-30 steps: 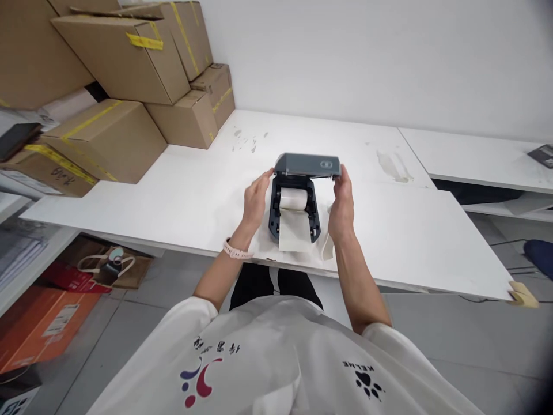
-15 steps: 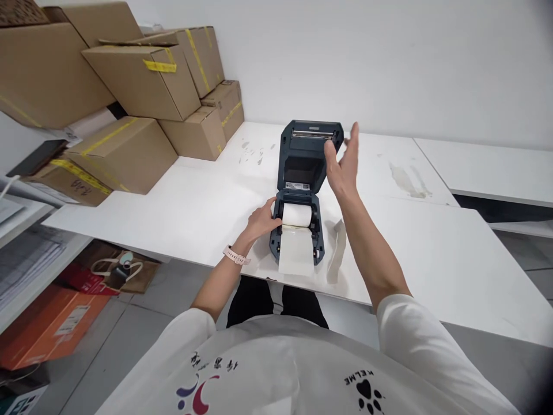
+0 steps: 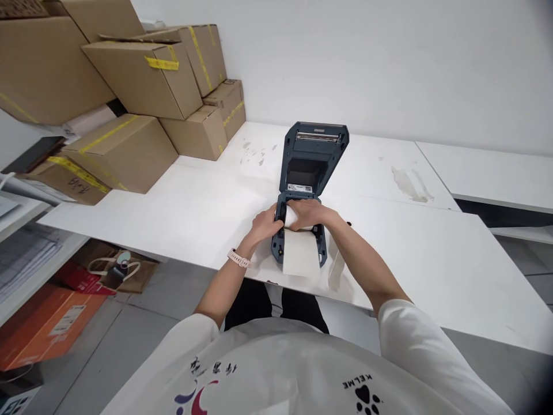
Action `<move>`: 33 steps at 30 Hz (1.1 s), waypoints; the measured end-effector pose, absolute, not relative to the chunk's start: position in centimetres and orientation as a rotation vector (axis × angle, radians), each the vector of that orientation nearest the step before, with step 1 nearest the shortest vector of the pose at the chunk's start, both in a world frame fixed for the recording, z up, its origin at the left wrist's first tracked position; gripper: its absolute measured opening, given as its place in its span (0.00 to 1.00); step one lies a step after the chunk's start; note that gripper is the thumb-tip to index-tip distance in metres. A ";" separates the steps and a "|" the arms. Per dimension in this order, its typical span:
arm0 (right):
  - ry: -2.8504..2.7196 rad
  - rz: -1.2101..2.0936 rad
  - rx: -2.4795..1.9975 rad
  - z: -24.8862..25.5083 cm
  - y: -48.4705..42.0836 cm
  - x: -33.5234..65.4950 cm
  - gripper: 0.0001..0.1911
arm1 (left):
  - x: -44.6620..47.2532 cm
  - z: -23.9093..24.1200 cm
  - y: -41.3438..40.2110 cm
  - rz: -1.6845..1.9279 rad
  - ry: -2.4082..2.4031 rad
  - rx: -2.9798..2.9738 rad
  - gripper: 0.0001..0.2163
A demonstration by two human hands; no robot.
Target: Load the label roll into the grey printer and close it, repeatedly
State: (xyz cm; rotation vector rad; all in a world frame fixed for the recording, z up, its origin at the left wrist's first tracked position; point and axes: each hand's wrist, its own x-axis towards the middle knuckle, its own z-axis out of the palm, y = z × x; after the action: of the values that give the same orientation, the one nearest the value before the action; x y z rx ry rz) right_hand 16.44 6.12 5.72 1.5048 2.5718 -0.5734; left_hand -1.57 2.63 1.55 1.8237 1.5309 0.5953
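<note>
A dark grey label printer stands near the front edge of the white table, its lid tipped up and back. A white paper roll lies in its bay, and a strip of paper hangs out over the front. My left hand grips the printer's left side beside the roll. My right hand lies curled over the top of the roll. A loose paper strip rests on the table right of the printer.
Several cardboard boxes with yellow tape are piled on the table's left and back. A second white table adjoins at the right. Below left sit a shelf, an orange box and a paper bag on the floor.
The lid went from half raised to fully up. My right hand left the lid and came down onto the paper roll; my left hand dropped to the printer's left side.
</note>
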 end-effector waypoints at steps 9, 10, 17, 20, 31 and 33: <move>3.018 -1.668 1.554 9.5 3.4 28.5 0.44 | -1.7 1.1 2.0 0.719 1.461 1.695 0.32; 3.018 -1.777 1.679 9.2 3.5 29.8 0.45 | -1.7 1.1 2.0 0.711 1.464 1.691 0.33; 2.723 -2.131 2.273 2.2 8.5 33.7 0.45 | -1.7 1.8 1.8 0.575 1.479 1.720 0.36; 2.581 -2.124 2.412 -1.1 10.4 33.3 0.45 | -1.6 1.8 1.8 0.637 1.432 1.688 0.36; 2.510 -2.156 2.466 -4.2 2.6 35.7 0.35 | -1.6 1.1 1.8 0.708 1.371 1.632 0.36; 2.468 -2.213 2.258 -4.4 0.4 35.1 0.36 | -1.6 1.1 1.8 0.712 1.362 1.626 0.35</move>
State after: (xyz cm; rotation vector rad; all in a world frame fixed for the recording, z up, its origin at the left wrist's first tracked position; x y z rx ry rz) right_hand 35.11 0.37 -4.42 2.2576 2.4678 -2.2129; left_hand -1.63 1.82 1.07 1.6264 1.3623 0.7123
